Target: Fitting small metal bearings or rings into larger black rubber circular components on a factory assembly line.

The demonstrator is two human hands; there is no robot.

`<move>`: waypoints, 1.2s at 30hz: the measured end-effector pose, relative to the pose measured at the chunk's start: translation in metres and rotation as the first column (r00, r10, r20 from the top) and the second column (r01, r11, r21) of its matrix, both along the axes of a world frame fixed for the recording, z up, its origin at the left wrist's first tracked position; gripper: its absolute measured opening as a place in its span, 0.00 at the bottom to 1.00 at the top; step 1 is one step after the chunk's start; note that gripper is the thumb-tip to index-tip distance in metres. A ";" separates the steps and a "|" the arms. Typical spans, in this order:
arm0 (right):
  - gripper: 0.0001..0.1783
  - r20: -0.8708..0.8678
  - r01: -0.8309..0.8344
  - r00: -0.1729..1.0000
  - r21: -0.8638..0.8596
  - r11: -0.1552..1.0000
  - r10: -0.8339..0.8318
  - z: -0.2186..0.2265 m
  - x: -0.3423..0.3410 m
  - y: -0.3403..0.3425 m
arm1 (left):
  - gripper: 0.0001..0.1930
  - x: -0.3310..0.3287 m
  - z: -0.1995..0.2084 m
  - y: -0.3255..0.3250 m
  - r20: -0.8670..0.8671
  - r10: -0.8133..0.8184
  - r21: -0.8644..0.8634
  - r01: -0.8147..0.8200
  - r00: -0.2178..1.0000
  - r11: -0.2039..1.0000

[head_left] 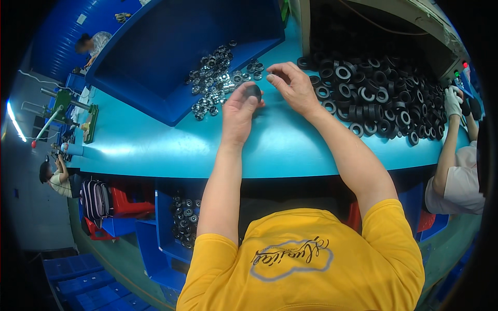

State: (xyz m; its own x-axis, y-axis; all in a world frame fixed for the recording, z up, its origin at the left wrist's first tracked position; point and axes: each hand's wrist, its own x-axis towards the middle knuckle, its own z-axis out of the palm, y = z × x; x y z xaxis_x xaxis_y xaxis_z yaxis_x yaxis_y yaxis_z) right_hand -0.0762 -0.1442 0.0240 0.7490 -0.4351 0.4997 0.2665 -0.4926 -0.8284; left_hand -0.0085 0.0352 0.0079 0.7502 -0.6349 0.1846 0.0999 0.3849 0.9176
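Note:
My left hand (238,115) is closed around a round black ring-like part (253,92), held up above the blue-green table. To its right, my right hand (296,89) has thumb and fingertips drawn together in a pinch; whatever is between them is too small to make out. Behind my left hand lies a spread of small shiny metal rings (210,78), partly in the mouth of a tilted blue bin. On the right, close to my right hand, black rings (368,98) are heaped on the table.
A large blue bin (140,67) stands at the back left, and a pale-framed box (306,31) at the back right. A green hand press (62,111) sits at the left end. A gloved co-worker's hand (452,101) is by the heap's right edge. Below, a blue crate (166,228) holds parts.

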 end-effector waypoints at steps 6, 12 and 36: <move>0.16 -0.089 -0.057 0.993 0.234 0.971 0.079 -0.005 0.002 -0.002 | 0.23 -0.019 0.011 -0.011 0.711 0.287 0.233 -0.600 0.642 0.766; 0.19 -0.139 -0.033 0.988 0.229 0.973 0.066 -0.006 0.002 -0.002 | 0.25 -0.023 0.016 -0.010 0.771 0.305 0.208 -0.675 0.558 0.708; 0.19 -0.257 -0.048 0.965 0.040 0.998 0.057 -0.011 0.005 -0.009 | 0.22 -0.020 0.011 -0.010 0.816 0.288 0.189 -0.702 0.501 0.687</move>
State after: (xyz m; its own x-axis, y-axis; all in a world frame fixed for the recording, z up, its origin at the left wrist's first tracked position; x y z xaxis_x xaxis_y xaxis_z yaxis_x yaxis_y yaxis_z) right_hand -0.0713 -0.1533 0.0127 0.8728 -0.4046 0.2730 0.0669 -0.4549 -0.8880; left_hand -0.0287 0.0247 0.0192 0.7284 -0.3429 0.5932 -0.6842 -0.3189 0.6558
